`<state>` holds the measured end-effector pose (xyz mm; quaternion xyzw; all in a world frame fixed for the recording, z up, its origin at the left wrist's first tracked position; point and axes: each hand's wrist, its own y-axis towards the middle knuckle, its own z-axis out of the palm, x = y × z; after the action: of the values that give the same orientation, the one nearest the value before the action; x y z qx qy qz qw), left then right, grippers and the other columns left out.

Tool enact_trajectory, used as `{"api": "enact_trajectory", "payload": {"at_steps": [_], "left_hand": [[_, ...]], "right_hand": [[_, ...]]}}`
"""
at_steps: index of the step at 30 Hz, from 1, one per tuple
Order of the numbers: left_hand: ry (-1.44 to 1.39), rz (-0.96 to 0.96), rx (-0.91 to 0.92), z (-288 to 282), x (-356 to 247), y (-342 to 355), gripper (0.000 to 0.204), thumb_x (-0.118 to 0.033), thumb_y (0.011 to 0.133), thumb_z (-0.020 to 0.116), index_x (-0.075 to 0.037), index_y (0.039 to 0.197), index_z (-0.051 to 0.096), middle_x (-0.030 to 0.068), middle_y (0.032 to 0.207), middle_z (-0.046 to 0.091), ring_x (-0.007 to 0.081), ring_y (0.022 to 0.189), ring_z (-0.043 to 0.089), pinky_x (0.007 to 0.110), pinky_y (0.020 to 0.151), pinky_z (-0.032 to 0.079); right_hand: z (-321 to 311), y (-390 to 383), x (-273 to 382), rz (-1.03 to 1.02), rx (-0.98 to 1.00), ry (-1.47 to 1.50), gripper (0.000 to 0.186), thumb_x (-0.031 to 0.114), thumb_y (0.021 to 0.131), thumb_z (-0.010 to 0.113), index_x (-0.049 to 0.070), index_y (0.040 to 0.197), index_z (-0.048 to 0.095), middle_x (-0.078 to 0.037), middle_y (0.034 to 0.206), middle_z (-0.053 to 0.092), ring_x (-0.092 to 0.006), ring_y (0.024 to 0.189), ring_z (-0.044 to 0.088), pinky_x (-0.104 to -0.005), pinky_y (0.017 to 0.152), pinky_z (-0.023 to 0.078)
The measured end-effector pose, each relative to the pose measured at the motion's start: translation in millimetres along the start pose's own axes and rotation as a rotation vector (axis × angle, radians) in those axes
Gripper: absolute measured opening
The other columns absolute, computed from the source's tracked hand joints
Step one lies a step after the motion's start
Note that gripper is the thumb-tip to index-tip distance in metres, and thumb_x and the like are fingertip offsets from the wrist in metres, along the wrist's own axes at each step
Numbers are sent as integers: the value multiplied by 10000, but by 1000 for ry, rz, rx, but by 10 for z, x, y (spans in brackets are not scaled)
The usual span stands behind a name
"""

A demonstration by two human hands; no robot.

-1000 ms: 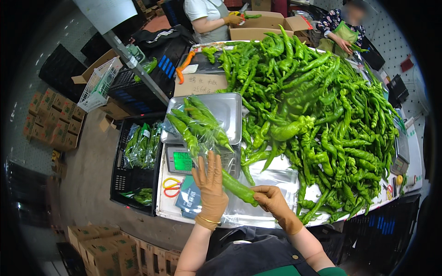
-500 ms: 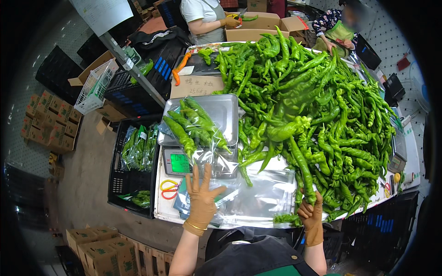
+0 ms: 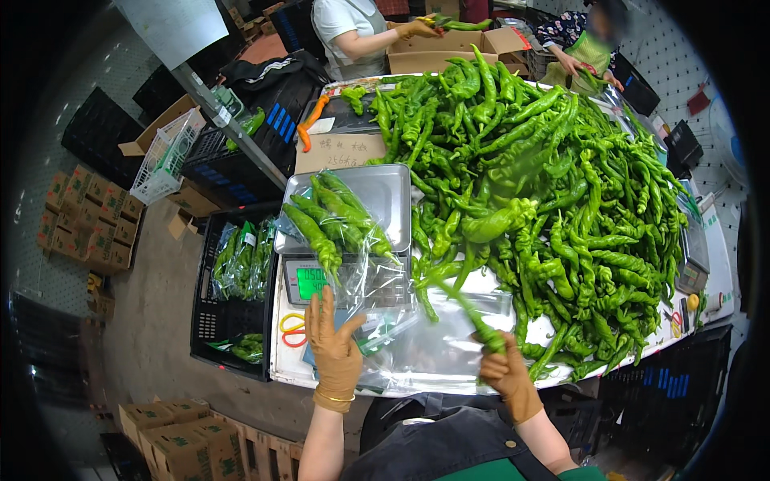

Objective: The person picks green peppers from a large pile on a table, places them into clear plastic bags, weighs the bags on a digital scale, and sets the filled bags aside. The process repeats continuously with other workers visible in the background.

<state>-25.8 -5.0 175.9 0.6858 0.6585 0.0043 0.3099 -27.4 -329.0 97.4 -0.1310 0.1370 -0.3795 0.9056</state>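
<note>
My left hand point(image 3: 335, 349), in a tan glove, has its fingers stretched out at the front of the scale, beside the loose mouth of a clear plastic bag point(image 3: 365, 276). Several long green peppers point(image 3: 341, 212) lie in that bag on the scale's metal pan point(image 3: 397, 196). The scale's lit green display point(image 3: 311, 282) is partly behind my left fingertips. My right hand point(image 3: 512, 378), gloved alike, is closed round one end of a long green pepper point(image 3: 480, 322), which is blurred and points up and left. Beneath it lie flat clear bags point(image 3: 449, 353).
A large heap of green peppers point(image 3: 561, 216) covers the table's right side. Scissors point(image 3: 293, 329) lie left of the scale. A black crate point(image 3: 204, 321) with bagged peppers stands left of the table. Two people point(image 3: 361, 40) work across it, near an open carton point(image 3: 441, 58).
My right hand has brought the pepper leftward, away from the heap's front edge, and tilted it. The left hand has shifted slightly left and up. The scale's reading has changed.
</note>
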Motion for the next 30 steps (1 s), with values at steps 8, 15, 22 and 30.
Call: {"api": "enact_trajectory", "payload": {"at_steps": [8,15,22,30], "left_hand": [[83,-26,76,-20,-18,25,649,108,698,495,-85,1312,574,105,1552,350,413,1424,265,524,1172,173],[-25,52,19,14,-52,49,748,127,708,476,-108,1418,480,84,1535,385,388,1427,273,501,1174,187],[142,176,149,-12,-48,13,722,123,706,481,-124,1383,529,36,1512,426,384,1421,277,537,1157,201],[-10,128,155,84,-205,104,793,113,699,474,-107,1459,415,62,1565,332,397,1439,240,581,1157,161]], "right_hand": [[435,-761,217,-258,-75,-666,405,306,942,600,-86,1037,636,49,477,436,-30,324,301,-206,298,227],[287,109,-397,315,-217,-428,377,375,992,504,23,906,610,54,441,303,-60,336,270,-226,335,241],[271,-51,-48,-142,6,-135,548,393,964,560,-92,1218,553,68,461,319,-37,348,266,-211,346,255],[788,-352,-399,-92,-376,-971,434,292,868,704,-99,1052,666,-11,646,595,-37,436,380,-193,411,269]]}}
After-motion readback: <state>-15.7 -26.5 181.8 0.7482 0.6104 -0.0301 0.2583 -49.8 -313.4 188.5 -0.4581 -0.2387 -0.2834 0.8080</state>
